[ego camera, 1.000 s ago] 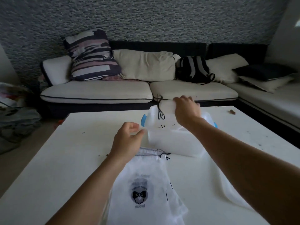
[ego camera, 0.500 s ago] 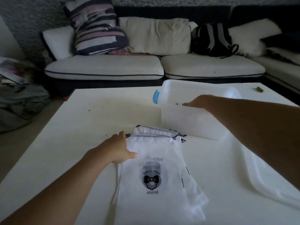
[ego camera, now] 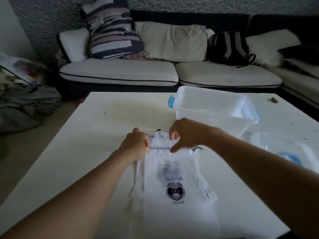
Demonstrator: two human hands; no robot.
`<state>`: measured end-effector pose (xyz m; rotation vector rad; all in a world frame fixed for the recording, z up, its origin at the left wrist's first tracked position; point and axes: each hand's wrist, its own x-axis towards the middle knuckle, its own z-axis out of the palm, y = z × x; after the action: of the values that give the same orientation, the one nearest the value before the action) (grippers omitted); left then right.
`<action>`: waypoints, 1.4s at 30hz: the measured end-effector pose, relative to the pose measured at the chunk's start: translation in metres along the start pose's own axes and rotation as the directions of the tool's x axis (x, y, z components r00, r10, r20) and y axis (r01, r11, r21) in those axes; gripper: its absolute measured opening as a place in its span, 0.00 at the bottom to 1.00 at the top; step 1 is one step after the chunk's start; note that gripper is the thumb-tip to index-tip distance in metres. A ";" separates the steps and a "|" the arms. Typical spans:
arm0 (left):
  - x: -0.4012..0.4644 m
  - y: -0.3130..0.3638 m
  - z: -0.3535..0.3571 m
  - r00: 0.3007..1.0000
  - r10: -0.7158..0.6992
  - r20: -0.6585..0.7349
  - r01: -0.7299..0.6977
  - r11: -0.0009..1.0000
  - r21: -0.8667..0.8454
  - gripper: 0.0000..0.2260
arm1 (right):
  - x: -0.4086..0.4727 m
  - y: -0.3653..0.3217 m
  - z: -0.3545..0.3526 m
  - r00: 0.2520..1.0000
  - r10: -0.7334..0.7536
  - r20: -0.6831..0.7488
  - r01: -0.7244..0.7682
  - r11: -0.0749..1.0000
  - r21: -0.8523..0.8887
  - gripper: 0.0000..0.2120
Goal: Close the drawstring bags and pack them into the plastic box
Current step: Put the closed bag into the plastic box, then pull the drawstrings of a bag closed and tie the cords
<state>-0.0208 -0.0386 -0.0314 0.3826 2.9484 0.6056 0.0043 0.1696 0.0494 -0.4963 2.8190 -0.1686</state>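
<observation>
Left hand (ego camera: 136, 145) and right hand (ego camera: 186, 135) pinch the drawstring bag (ego camera: 172, 178) top.

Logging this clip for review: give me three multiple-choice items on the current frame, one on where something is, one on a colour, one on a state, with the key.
1. Where is the plastic box relative to the top drawstring bag?
A. Beyond it, to the right
B. Under it
C. On the sofa

2. What colour is the box's latch?
A. Red
B. Blue
C. Black

3. What are the hands doing?
A. Both rest flat on the table
B. Only one touches the bag
C. Both grip the bag's top edge

Key: 1 A, the box stands on the table past the bag. 2 B, a blue clip shows at its left end. 3 C, the left hand and the right hand pinch the gathered top hem.
</observation>
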 end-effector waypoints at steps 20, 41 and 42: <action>-0.072 0.044 -0.098 0.992 0.013 0.124 0.124 0.038 -0.992 0.15 | -0.082 0.002 -0.039 0.906 0.027 -0.422 0.263 0.745 0.613 0.06; -0.079 0.034 -0.095 0.916 -0.236 -0.323 -0.197 0.438 -0.877 0.04 | -0.111 0.040 -0.012 0.952 0.237 -0.193 0.063 0.466 0.883 0.07; -0.078 0.032 -0.094 0.910 -0.234 -0.342 -0.203 0.469 -0.859 0.04 | -0.108 0.040 -0.011 0.944 0.263 -0.198 0.057 0.463 0.885 0.07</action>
<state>0.0472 -0.0657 0.0719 0.0855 2.3945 2.3132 0.0861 0.2459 0.0806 -0.0149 2.4917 -1.7254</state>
